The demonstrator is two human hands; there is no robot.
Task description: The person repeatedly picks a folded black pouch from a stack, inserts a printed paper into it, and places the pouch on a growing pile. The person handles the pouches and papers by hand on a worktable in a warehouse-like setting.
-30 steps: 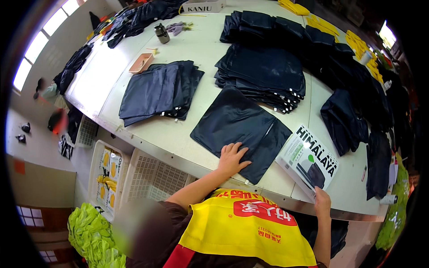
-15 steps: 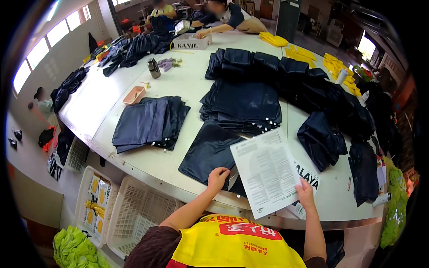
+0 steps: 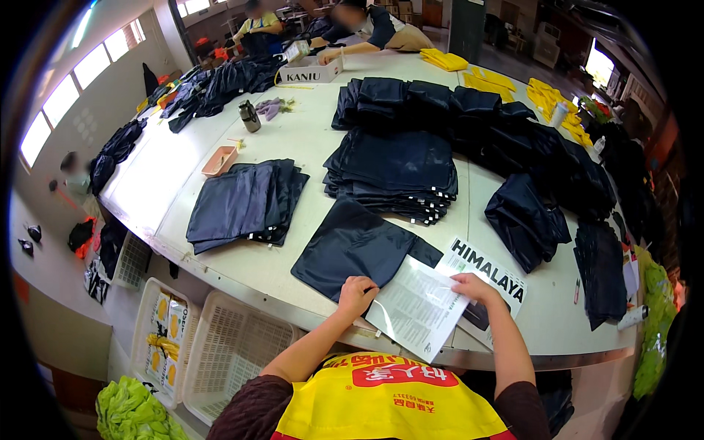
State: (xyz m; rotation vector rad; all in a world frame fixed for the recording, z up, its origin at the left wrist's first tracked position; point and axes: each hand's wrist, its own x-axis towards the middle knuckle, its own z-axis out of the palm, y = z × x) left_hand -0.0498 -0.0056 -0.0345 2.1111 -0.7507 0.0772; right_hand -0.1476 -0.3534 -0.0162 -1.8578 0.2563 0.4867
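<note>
A flat, folded dark navy fabric piece (image 3: pixel 348 249) lies at the table's near edge. My left hand (image 3: pixel 357 295) is closed on its near edge, fingertips pinched together. In my right hand (image 3: pixel 475 287) is the upper right corner of a white printed sheet (image 3: pixel 419 304), glossy as if plastic-covered. The sheet tilts low over the table, its left edge overlapping the fabric piece close to my left hand. Under my right hand and beyond it lies another printed sheet (image 3: pixel 490 276) with large black lettering. Behind the fabric piece rises a neat stack of navy pieces (image 3: pixel 396 165).
Another navy stack (image 3: pixel 246 205) sits left, near a pink tray (image 3: pixel 219 160) and a dark flask (image 3: pixel 250 116). A crumpled navy bundle (image 3: pixel 524 224) lies right. White crates (image 3: pixel 229 352) stand below the table's left edge. Two people work at the far side, around a white box (image 3: pixel 312 72).
My right hand has moved up and left, lowering the printed sheet from upright to nearly flat over the fabric piece. The lettered sheet behind is now more exposed. My left hand stays on the fabric.
</note>
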